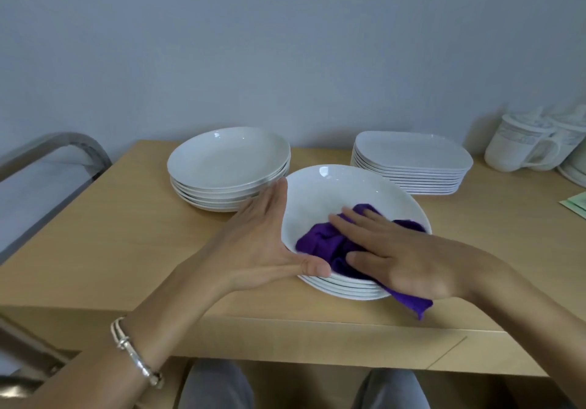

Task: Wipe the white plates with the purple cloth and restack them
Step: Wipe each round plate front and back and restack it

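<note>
A stack of round white plates stands near the table's front edge, and its top plate [342, 188] tilts up toward me. My right hand [399, 256] presses the purple cloth [320, 243] flat into that plate with straight fingers. One corner of the cloth hangs over the near rim. My left hand [263, 237] steadies the plate's left rim, fingers straight along the outside and thumb against the front edge. A second stack of round white plates [228, 167] stands behind on the left.
A stack of squarish white plates [412, 161] sits at the back right. White mugs [526, 148] stand against the wall at far right, with a green paper [575, 205] near the right edge. A metal-framed chair [47, 167] stands to the left of the wooden table [126, 234].
</note>
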`<state>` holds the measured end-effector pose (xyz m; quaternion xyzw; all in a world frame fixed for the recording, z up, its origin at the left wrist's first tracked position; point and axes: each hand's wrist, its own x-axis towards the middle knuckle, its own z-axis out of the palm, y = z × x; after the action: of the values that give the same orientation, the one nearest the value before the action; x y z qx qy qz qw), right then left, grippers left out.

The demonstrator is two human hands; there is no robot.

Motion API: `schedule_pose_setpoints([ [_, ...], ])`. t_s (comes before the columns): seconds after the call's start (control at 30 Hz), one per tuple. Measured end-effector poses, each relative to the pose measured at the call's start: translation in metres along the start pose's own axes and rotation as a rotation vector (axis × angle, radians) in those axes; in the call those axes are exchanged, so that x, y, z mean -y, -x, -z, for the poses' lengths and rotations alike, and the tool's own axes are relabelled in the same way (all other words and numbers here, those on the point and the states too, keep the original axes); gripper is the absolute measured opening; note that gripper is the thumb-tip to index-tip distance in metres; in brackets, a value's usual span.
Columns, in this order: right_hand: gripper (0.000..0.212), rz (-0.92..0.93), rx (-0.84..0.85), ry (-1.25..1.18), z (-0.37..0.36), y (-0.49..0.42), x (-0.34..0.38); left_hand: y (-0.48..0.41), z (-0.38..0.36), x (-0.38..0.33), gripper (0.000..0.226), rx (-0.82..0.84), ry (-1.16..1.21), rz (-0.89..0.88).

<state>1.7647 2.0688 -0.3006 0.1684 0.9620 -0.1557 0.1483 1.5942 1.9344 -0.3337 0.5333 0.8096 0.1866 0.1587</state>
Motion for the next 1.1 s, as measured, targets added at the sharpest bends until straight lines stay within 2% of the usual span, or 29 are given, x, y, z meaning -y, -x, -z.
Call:
schedule_pose_setpoints([
  [0.1, 0.060, 0.104, -0.020, -0.099, -0.004, -0.023, 0.018, 0.002, -0.003, -0.001, 0.151, -0.048, 0.219, 0.001],
  [0.23, 0.068, 0.128, -0.272, -0.003, -0.011, -0.083, 0.029, -0.002, -0.006, 0.002, 0.163, -0.058, 0.354, 0.016],
  [0.33, 0.077, 0.017, -0.385, 0.068, -0.012, -0.109, 0.016, -0.003, -0.006, 0.005, 0.165, -0.052, 0.339, 0.017],
  [0.43, 0.063, -0.178, -0.485, 0.170, -0.002, -0.106, -0.012, -0.001, -0.002, 0.003, 0.154, -0.020, 0.245, 0.014],
  [0.53, 0.060, -0.280, -0.439, 0.273, 0.004, -0.085, -0.037, -0.002, 0.004, 0.002, 0.136, -0.024, 0.194, 0.008],
  [0.63, 0.058, -0.221, -0.293, 0.275, 0.003, -0.043, -0.037, -0.002, 0.004, 0.002, 0.129, -0.027, 0.165, 0.005],
  [0.73, 0.056, -0.104, -0.036, 0.094, 0.003, -0.002, -0.017, 0.000, 0.005, -0.001, 0.141, -0.030, 0.152, -0.012],
  [0.8, 0.055, -0.025, 0.051, -0.059, 0.002, 0.004, 0.000, 0.001, 0.004, -0.004, 0.153, -0.023, 0.147, 0.011],
  [0.93, 0.053, 0.129, -0.025, -0.291, -0.002, -0.027, 0.024, 0.000, 0.002, -0.003, 0.158, -0.025, 0.252, 0.013],
  [1.03, 0.047, 0.193, -0.186, -0.157, -0.002, -0.068, 0.026, -0.002, 0.000, 0.000, 0.161, -0.044, 0.318, 0.010],
  [1.1, 0.054, 0.201, -0.275, -0.016, -0.003, -0.093, 0.020, -0.003, -0.001, 0.002, 0.163, -0.041, 0.311, -0.001],
])
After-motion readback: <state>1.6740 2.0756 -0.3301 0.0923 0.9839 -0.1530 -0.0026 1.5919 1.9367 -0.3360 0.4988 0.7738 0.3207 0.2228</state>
